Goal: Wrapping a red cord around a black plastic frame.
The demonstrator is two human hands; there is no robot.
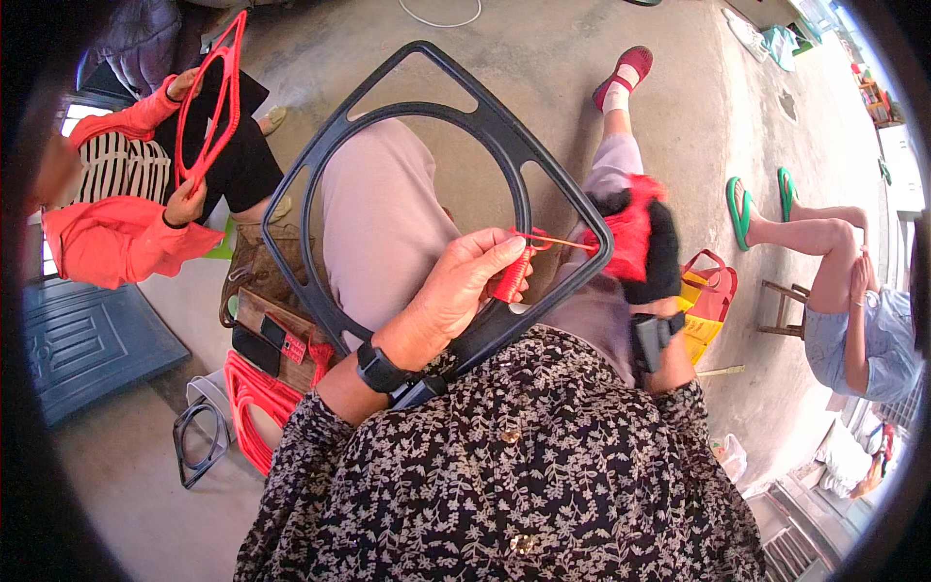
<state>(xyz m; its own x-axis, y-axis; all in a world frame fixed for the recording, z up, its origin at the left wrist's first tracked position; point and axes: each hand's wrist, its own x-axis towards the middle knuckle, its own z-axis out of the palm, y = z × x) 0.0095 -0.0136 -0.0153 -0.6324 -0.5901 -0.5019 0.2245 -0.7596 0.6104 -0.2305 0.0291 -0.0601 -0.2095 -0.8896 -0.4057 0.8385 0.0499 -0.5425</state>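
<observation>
A black plastic frame (pixel 514 136), roughly diamond-shaped with a round ring inside, stands tilted across my lap. My left hand (pixel 456 283) pinches thumb against fingers at its right side, on a tight coil of red cord (pixel 510 281). From the fingertips a taut strand of cord (pixel 562 242) runs to the frame's right corner. Beyond that corner is my right hand (pixel 661 247), in a red and black glove and smeared by motion. Its fingers do not show clearly, so whether it holds the cord is hidden.
A person (pixel 126 223) at left holds a red frame (pixel 233 87). Beside my left arm, phones lie on a wooden surface (pixel 254 315) near stacked red frames (pixel 247 417) and a black frame (pixel 184 446). A yellow-red bag (pixel 706 310) stands at right, near another seated person (pixel 853 320).
</observation>
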